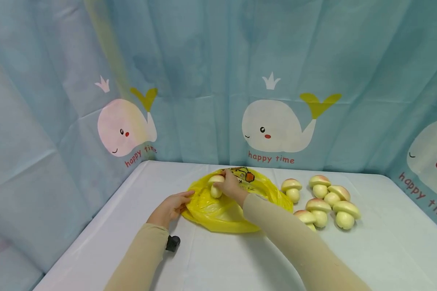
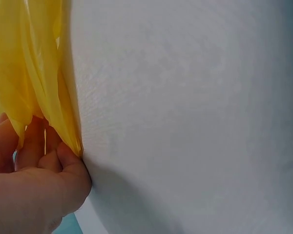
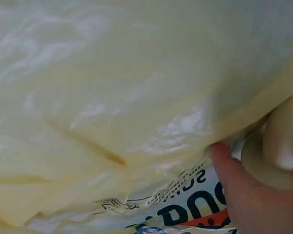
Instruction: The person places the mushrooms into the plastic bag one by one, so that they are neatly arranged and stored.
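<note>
A yellow plastic bag [image 1: 222,220] with printed markings lies spread with its mouth open in the head view. At the bag's left edge, my left hand [image 1: 172,205] pinches the thin plastic; the left wrist view shows the bag [image 2: 44,63] gathered between thumb and fingers of that hand [image 2: 44,190]. My right hand [image 1: 234,188] reaches over the bag and grips a pale mushroom [image 1: 215,190] with a pinkish cap at the bag's far left part. Close up in the right wrist view, part of that mushroom [image 3: 254,161] shows behind the thumb.
Several similar mushrooms [image 1: 318,208] stand or lean together right of the bag, one partly behind the right sleeve [image 1: 287,230]. A small black object [image 1: 172,243] sits by the left sleeve. Behind the white table [image 1: 211,262] hangs a blue whale-print curtain [image 1: 204,133].
</note>
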Demonstrator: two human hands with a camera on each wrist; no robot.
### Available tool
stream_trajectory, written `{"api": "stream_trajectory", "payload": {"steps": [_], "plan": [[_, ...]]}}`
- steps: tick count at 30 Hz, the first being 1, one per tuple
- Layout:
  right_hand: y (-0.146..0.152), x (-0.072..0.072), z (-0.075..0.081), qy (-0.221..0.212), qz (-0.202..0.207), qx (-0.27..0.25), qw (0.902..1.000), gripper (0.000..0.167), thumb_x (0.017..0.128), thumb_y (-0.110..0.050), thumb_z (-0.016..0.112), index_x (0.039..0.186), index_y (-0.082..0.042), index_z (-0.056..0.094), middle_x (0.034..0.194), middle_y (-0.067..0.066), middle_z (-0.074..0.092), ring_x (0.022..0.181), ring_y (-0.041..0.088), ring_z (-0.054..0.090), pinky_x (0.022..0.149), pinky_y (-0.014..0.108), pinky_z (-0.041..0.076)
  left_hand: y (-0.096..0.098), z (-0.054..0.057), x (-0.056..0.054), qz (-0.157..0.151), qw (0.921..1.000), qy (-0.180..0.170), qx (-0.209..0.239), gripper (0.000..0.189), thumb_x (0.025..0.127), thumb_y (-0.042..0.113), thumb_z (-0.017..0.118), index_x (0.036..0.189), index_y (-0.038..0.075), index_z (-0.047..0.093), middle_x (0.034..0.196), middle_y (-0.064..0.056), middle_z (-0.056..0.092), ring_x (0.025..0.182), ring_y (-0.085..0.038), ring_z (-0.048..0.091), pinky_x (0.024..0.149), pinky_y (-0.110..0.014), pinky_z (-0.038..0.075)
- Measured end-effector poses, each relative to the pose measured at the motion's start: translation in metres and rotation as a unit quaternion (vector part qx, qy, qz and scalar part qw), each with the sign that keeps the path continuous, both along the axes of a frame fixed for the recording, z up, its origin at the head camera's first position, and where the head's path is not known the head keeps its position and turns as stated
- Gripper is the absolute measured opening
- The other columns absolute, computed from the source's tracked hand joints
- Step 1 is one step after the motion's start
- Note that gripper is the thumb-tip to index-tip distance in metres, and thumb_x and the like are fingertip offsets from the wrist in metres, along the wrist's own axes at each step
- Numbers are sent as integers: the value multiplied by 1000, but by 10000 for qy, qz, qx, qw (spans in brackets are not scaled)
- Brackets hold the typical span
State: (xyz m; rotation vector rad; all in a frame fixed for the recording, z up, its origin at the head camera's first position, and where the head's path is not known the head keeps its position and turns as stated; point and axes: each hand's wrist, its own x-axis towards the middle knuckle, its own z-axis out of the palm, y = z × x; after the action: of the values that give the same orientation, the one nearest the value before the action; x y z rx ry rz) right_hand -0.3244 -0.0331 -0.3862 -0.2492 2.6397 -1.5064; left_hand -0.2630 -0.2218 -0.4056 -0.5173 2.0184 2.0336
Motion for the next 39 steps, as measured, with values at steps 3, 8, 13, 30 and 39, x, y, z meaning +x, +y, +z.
{"api": "stream_trajectory", "payload": {"steps": [3,8,13,30,39], "plan": [[-2,-1,-1,-49,-135,21,9999,39,89,-10,71,118,0,48,117,18,55,106,30,53,94,41,48,-1,1,1,-33,10000,7,-41,41,101,3,46,142,5,50,150,-19,38,125,-28,45,108,-38,36],[-3,-3,-4,-136,-291,-72,9995,37,88,-13,73,113,0,49,113,16,56,103,28,53,93,39,49,-2,1,1,-50,10000,-7,-29,42,101,2,45,143,5,49,151,-19,35,128,-30,43,109,-38,35],[-1,-3,-5,-86,-190,-118,9997,41,88,-15,74,117,1,50,116,16,56,104,29,54,93,40,49,0,1,1,-110,9999,30,24,43,102,0,40,145,1,43,153,-21,32,135,-33,36,113,-42,29],[37,8,8,198,-16,-142,9997,49,87,-13,74,130,-2,52,134,22,50,122,37,48,99,47,43,-3,0,0,-169,9998,41,77,44,102,0,40,146,-1,40,153,-23,29,134,-33,36,113,-41,29],[69,21,31,201,17,-154,9997,54,88,-11,72,136,-2,49,141,23,46,127,39,44,100,48,43,-2,-1,-2,-178,9998,-4,115,45,102,0,39,147,-1,39,152,-23,32,134,-33,37,113,-40,29]]}}
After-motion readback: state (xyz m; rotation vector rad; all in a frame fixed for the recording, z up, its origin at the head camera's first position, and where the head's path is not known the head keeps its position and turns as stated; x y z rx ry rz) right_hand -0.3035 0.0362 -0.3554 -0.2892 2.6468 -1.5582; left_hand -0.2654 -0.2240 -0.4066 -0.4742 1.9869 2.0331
